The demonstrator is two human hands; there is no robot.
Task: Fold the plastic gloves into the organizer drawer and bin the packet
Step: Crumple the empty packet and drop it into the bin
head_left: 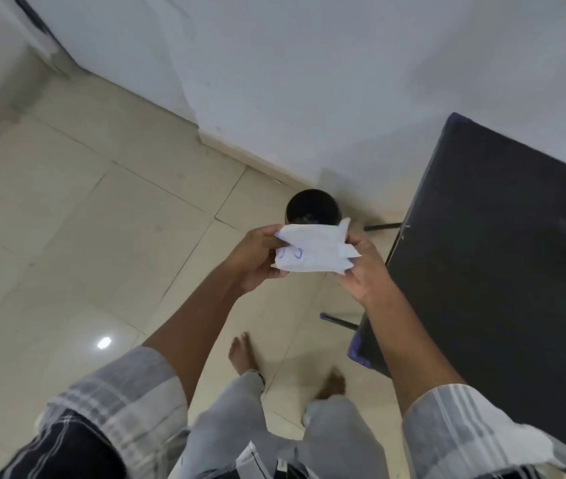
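A white crumpled packet (314,248) with blue markings is held in front of me between both hands. My left hand (257,259) grips its left edge, fingers curled under it. My right hand (366,267) pinches its right edge. Just beyond the packet, a round black bin (310,206) stands on the floor near the wall, its opening facing up; the packet covers its near rim. No gloves or organizer drawer are in view.
A black table (502,257) fills the right side, with its thin dark legs (340,321) on the cream tiled floor (102,236). A white wall (309,81) runs behind the bin. My bare feet (243,352) stand on the tiles below.
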